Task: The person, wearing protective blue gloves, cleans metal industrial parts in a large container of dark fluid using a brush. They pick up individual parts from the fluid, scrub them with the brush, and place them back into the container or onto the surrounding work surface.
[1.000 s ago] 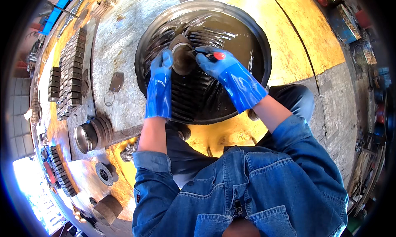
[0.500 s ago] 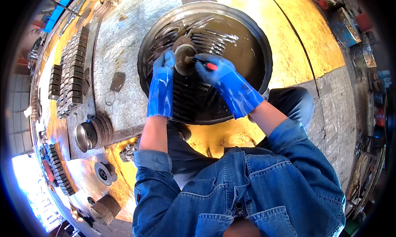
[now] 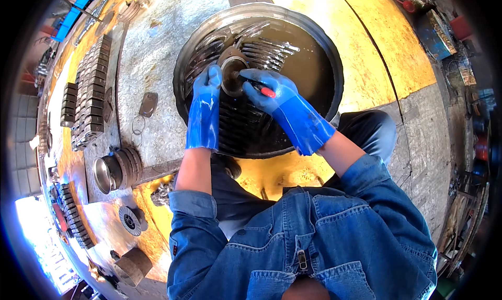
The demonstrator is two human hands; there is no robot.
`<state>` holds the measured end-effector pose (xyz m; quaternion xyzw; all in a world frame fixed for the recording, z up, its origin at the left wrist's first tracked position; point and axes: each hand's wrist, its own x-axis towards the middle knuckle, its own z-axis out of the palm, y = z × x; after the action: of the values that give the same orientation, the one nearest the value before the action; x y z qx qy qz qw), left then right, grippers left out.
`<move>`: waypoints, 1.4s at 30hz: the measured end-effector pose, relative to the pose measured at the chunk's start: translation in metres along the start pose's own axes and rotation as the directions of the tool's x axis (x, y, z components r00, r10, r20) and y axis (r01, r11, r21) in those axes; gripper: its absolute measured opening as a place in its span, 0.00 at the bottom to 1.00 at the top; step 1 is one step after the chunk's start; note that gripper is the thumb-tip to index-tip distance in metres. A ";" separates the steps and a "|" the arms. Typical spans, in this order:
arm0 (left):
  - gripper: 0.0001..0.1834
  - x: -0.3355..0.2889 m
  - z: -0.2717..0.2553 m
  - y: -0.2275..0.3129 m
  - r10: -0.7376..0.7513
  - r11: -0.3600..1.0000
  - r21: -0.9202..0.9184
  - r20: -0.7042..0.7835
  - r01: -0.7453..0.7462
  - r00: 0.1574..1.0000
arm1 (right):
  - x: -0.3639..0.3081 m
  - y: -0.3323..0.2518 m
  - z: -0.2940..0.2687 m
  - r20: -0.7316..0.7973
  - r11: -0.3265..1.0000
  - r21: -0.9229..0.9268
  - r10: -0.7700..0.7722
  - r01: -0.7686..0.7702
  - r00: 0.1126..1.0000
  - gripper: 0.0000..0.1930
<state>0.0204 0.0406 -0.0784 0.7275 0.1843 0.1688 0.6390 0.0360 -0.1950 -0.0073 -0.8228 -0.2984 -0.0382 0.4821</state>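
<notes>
Both my hands wear blue rubber gloves and work over a wide, dark round basin (image 3: 339, 65) of murky brown liquid. My left hand (image 3: 207, 83) is closed on the near-left rim of a round, hollow metal part (image 3: 230, 80) with a pointed flange at its far side. In my right hand (image 3: 271, 88) is a brush with a red handle (image 3: 268, 92), its head reaching into the part's opening; the bristles are hard to see there. Beyond and below the part, several long dark ribbed metal pieces (image 3: 264, 53) lie in the liquid.
Left of the basin, rows of dark metal blocks (image 3: 93, 91) stand on the metal floor. Nearer are several metal rings (image 3: 125, 166), a spool (image 3: 129, 220) and a rusty cylinder (image 3: 133, 266). A flat dark plate (image 3: 149, 104) lies between blocks and basin. My bent knee (image 3: 374, 133) flanks the basin.
My right hand has shifted slightly left and down with the brush, whose head now sits deeper in the part's opening. My left hand keeps its hold on the part, almost unmoved.
</notes>
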 end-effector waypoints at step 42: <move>0.20 -0.005 -0.001 0.006 0.073 0.997 -0.043 0.043 -0.071 0.996 | 0.055 0.040 -0.037 0.558 0.806 -0.433 -0.112 0.404 0.822 0.20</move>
<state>0.0157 0.0386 -0.0719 0.7237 0.1400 0.1794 0.6515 0.1108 -0.2144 0.0009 -0.8533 -0.5046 0.0300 0.1280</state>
